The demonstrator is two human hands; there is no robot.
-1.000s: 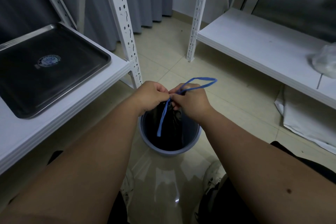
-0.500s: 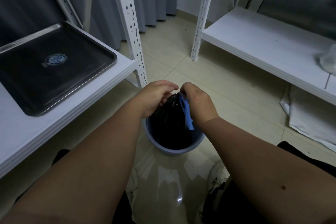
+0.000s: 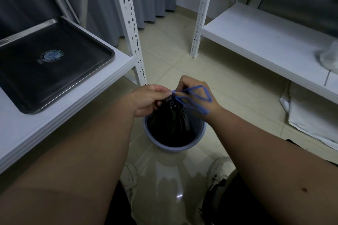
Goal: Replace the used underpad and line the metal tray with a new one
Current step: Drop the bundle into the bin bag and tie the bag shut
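Observation:
A bare metal tray (image 3: 20, 104) with a round sticker lies on the white shelf at the left. On the floor between the shelves stands a round grey bin (image 3: 200, 133) lined with a black bag (image 3: 170, 115). The bag's mouth is gathered up above the bin. My left hand (image 3: 146, 100) pinches the gathered neck of the bag. My right hand (image 3: 193, 95) pinches the blue drawstring (image 3: 198, 95), whose loops lie across the back of that hand. The bag's contents are hidden.
White slotted shelf posts (image 3: 130, 23) rise behind the bin. A second white shelf (image 3: 265, 38) at the right carries a clear plastic bundle (image 3: 329, 58). A white sheet (image 3: 311, 115) lies on the floor under it. My shoes (image 3: 217, 171) stand near the bin.
The hands pressed together down at the bag's mouth, then drew the blue drawstring out again. It now loops over my right hand and the bag's neck is bunched tighter.

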